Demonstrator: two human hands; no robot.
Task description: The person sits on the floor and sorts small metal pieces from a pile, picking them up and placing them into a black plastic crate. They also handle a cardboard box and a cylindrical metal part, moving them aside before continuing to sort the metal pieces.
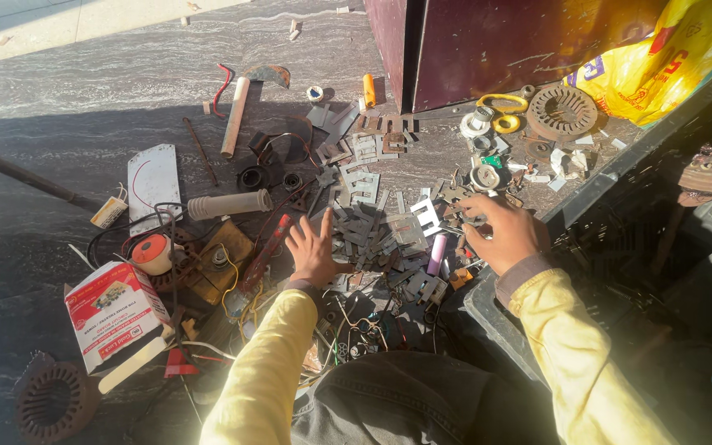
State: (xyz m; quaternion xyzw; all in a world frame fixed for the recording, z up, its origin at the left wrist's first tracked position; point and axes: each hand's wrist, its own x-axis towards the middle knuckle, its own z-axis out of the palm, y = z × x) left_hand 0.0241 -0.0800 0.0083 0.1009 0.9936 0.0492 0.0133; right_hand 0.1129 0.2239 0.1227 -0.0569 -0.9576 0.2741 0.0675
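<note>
1. Metal plates (372, 222): thin grey E-shaped stampings, dozens, lying flat and overlapping in a loose heap on the dark stone floor, spread from picture centre toward 12 o'clock. Some sunlit and pale, others shadowed.
2. Left hand (313, 250): fingers spread, palm down, resting at the heap's 9 o'clock edge.
3. Right hand (504, 233): curled, fingertips pinching small plates at the heap's 3 o'clock edge; exact piece hidden.

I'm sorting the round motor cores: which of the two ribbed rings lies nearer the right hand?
The ring beside the yellow bag, up right of the right hand. The other ring lies far off at the bottom left corner.
</note>
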